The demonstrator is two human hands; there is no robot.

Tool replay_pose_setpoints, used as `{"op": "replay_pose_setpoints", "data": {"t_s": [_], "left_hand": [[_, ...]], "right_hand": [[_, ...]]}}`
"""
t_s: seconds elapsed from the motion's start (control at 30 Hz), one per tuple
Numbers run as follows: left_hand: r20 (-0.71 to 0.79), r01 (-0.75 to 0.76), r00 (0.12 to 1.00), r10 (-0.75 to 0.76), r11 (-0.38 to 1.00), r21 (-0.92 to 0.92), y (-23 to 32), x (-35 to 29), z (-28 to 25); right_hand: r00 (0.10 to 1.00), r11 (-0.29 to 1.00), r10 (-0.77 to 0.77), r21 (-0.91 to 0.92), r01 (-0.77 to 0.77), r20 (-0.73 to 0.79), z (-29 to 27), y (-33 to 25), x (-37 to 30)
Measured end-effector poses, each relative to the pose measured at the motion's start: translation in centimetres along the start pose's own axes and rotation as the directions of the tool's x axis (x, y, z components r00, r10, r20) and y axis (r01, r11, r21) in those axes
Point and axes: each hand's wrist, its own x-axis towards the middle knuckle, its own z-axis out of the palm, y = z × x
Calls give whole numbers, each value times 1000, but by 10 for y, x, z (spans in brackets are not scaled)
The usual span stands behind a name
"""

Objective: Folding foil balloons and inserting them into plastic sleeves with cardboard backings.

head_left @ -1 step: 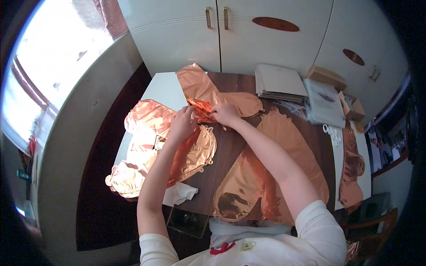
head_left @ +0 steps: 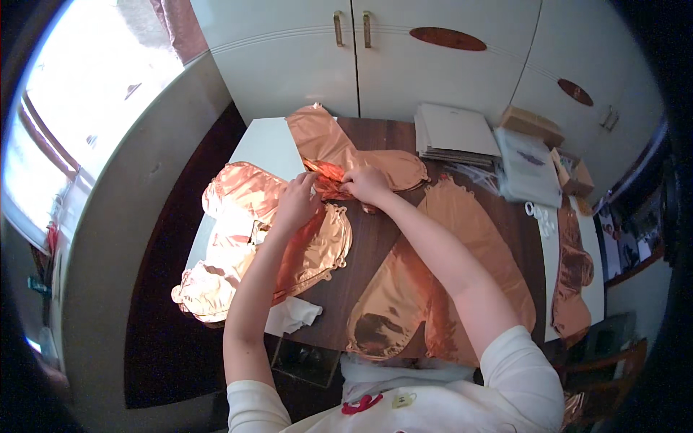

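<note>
A white cabinet (head_left: pixel 289 65) spans the top of the frame above a brown table (head_left: pixel 372 242). The copper-coloured right foil (head_left: pixel 498 252) lies spread at lower right of centre; the left foil (head_left: pixel 231 242) gleams at left of centre, and the far foil (head_left: pixel 336 144), at upper centre, is crumpled in its middle. A slim foil (head_left: pixel 572 274) lies at right. At upper right, boards (head_left: pixel 458 133) sit stacked beside a clear packet (head_left: pixel 530 173). The left hand (head_left: pixel 296 202) curls its fingers at the crumpled part, though whether they grip cannot be told; the right hand (head_left: pixel 368 186), near it, pinches the far foil's folds. A carton (head_left: pixel 530 128) sits behind the packet, a white cloth (head_left: pixel 296 315) at lower centre, white rings (head_left: pixel 533 210) at right.
</note>
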Motion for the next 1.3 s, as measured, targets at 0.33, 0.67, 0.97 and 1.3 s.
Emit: {"op": "replay_pose_setpoints", "data": {"t_s": [0.33,0.67,0.97,1.3], "left_hand": [[272,-54,962,14,989,140,5,10,-3],[320,-102,947,34,975,198,5,30,9],[325,-166,944,63,940,300,7,34,31],[398,-65,910,-119,906,419,21,42,33]], "right_hand": [[986,938,164,311,-153,-9,-7,10,11],[980,853,182,509,-114,-84,3,18,11],[966,978,79,206,-28,-244,-69,-9,22],[660,981,-24,110,161,-751,-203,6,16]]}}
